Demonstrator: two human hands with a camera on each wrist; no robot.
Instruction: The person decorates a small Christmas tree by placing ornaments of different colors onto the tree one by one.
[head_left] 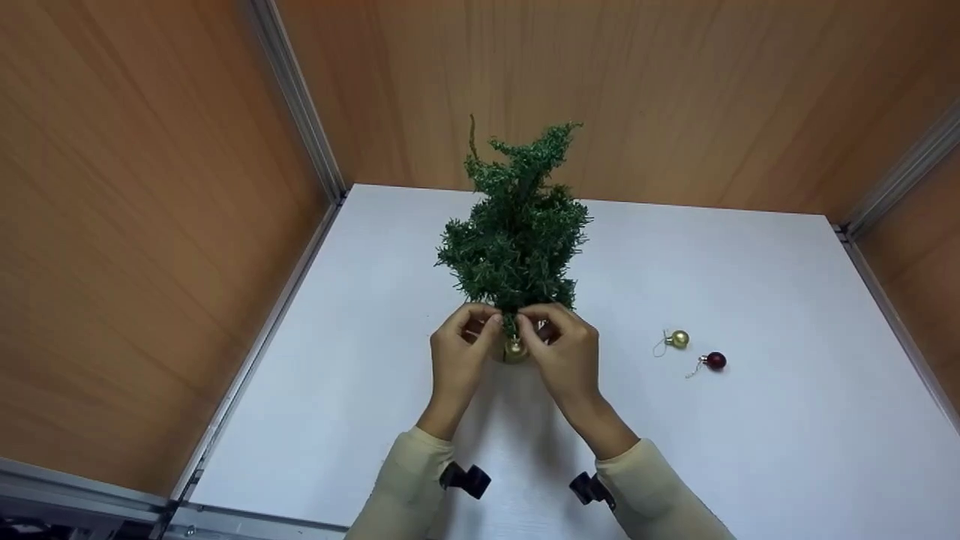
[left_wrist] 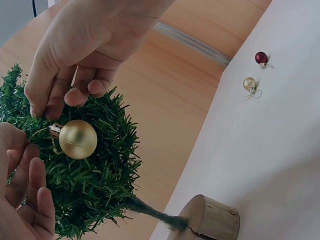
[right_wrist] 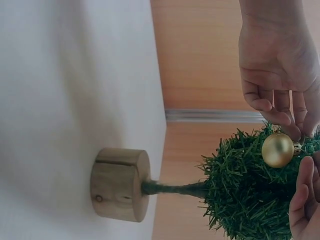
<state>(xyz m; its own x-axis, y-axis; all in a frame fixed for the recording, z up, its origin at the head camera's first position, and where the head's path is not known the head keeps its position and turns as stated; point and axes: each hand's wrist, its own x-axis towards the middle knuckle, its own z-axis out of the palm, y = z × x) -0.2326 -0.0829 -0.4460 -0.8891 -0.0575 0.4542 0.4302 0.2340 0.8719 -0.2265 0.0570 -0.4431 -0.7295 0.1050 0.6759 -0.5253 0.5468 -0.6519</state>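
- Left hand [head_left: 461, 350] and right hand [head_left: 562, 345] work close together, a narrow gap between; each has thumb and fingertips drawn in, pinching at the same branch tip [head_left: 510, 324]. Whether thin cord or twig sits in either grip, I cannot tell.
- Hanging gold ball [left_wrist: 78, 139] sits between the two hands, just below the fingertips, its cap [left_wrist: 55, 130] against the greenery. No finger wraps the ball itself.
- Green tree [head_left: 517, 240] rises directly beyond both hands, its nearest foliage meeting the fingers; top ragged, one thin sprig standing up on the left-hand side.
- Below the hands, a slim green trunk [right_wrist: 175, 188] runs down to a round wooden base [right_wrist: 117, 185], cracked along its side, standing on the white table.
- Pale sleeves [head_left: 409, 480] behind the hands; a black clip [head_left: 466, 480] at the inner side of each wrist.
- Out to the right of the right hand, well apart: loose gold ball [head_left: 679, 339] with a cord loop toward the hands; a little farther right and nearer the person, dark red ball [head_left: 716, 361], cord also trailing handward.
- White table [head_left: 337, 375] spreads under everything; wood-grain panels [head_left: 637, 97] stand beyond and to either side of the hands, metal rails [head_left: 296, 97] at the corners.
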